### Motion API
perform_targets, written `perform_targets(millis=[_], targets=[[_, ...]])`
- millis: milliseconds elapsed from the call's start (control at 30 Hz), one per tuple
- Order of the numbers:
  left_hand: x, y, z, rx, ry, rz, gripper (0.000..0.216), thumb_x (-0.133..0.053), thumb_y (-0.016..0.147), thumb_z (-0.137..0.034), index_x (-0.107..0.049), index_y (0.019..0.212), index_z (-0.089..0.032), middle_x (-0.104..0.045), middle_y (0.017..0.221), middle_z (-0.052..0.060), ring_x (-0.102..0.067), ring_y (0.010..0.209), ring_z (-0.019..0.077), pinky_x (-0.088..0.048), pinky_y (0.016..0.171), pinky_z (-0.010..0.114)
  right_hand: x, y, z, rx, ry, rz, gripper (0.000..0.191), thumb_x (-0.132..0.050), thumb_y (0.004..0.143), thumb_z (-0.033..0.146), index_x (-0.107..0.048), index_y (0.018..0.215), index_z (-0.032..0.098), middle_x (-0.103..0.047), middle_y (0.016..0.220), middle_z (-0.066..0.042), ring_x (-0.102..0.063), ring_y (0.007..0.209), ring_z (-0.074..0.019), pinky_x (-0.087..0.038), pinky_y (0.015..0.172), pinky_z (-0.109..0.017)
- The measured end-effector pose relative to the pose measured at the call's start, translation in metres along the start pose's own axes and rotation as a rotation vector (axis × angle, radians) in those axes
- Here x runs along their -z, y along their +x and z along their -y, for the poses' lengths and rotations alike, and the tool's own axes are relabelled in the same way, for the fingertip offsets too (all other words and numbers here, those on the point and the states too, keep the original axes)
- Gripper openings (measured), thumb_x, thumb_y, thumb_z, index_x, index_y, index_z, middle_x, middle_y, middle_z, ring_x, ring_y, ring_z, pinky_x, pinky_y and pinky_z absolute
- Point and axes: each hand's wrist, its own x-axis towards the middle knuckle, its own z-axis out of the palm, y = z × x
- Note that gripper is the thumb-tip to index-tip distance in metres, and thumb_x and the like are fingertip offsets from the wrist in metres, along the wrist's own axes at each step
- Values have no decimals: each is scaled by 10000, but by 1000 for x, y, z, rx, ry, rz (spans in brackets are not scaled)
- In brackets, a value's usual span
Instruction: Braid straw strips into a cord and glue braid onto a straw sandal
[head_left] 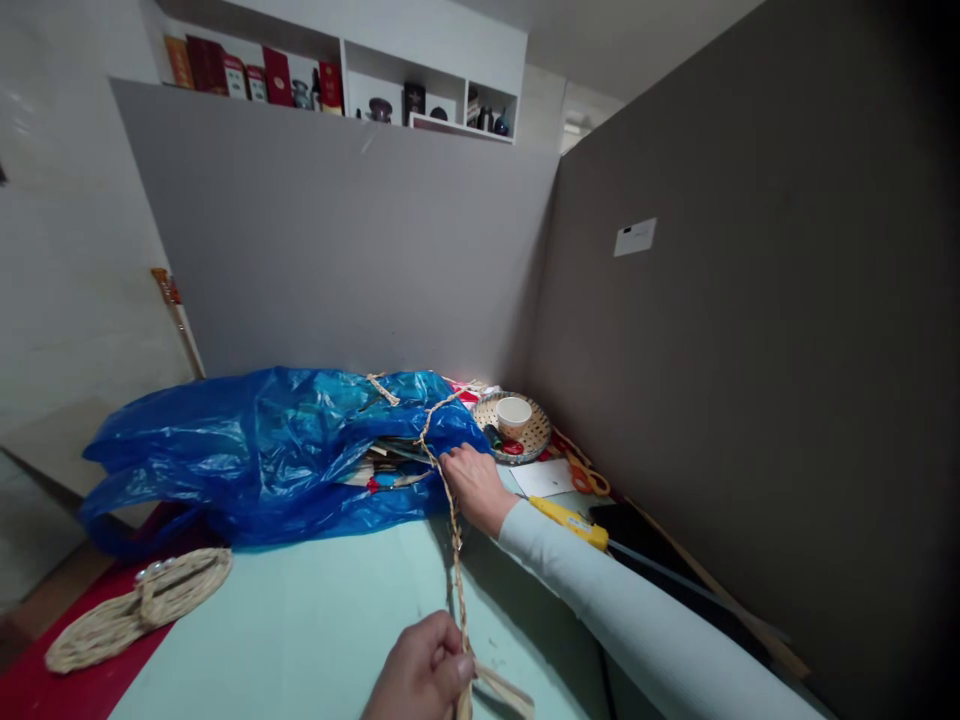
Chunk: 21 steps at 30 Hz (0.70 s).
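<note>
A braided straw cord point(454, 530) runs from the near edge up to the mouth of a blue plastic bag point(262, 450). My left hand point(424, 670) is closed in a pinch on the near end of the cord, where flat straw strips stick out. My right hand point(474, 482), in a pale grey sleeve, reaches to the bag's opening with its fingers curled at the cord. Sticks and straw pieces show inside the bag's mouth.
A woven straw sole point(142, 605) lies at the left on a red mat. A small woven tray point(536, 430) with a white cup point(514, 412) stands in the corner by orange scissors point(585, 475), white paper and a yellow-handled tool point(570, 520). Grey partitions wall the pale green table.
</note>
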Motion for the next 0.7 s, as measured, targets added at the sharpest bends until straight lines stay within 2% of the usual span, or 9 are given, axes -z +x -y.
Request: perform_targets(millis=[233, 367, 600, 700], targets=[[-1, 2, 2, -1, 20, -14, 347, -691, 654, -459, -427, 604, -239, -323, 499, -93, -256, 522, 109, -175, 533, 266, -2, 17, 0, -1, -56, 48, 310, -588, 954, 313, -582, 1225, 163, -605, 1224, -97, -630, 1021, -228, -546, 850, -428], [0, 0, 0, 7, 10, -12, 344, -689, 639, -476, -451, 618, -229, -371, 531, -77, -302, 534, 111, -216, 547, 265, -2, 19, -3, -18, -17, 66, 318, -598, 948, 316, -583, 1223, 158, -606, 1220, -101, -632, 1019, -229, -546, 848, -423], [-5, -4, -5, 19, -56, -44, 306, -705, 658, -402, -461, 607, -224, -391, 530, -79, -321, 516, 102, -212, 507, 236, 26, -8, -10, -32, 171, 11, 296, -584, 956, 327, -592, 1208, 172, -605, 1229, -94, -626, 1031, -225, -537, 869, -433], [-8, -6, -6, 49, -88, -50, 299, -707, 680, -391, -461, 624, -229, -355, 513, -98, -280, 466, 89, -174, 465, 230, 43, -33, -23, -43, 341, 51, 204, -571, 956, 311, -646, 1041, 141, -668, 1032, -68, -645, 912, -198, -528, 818, -389]])
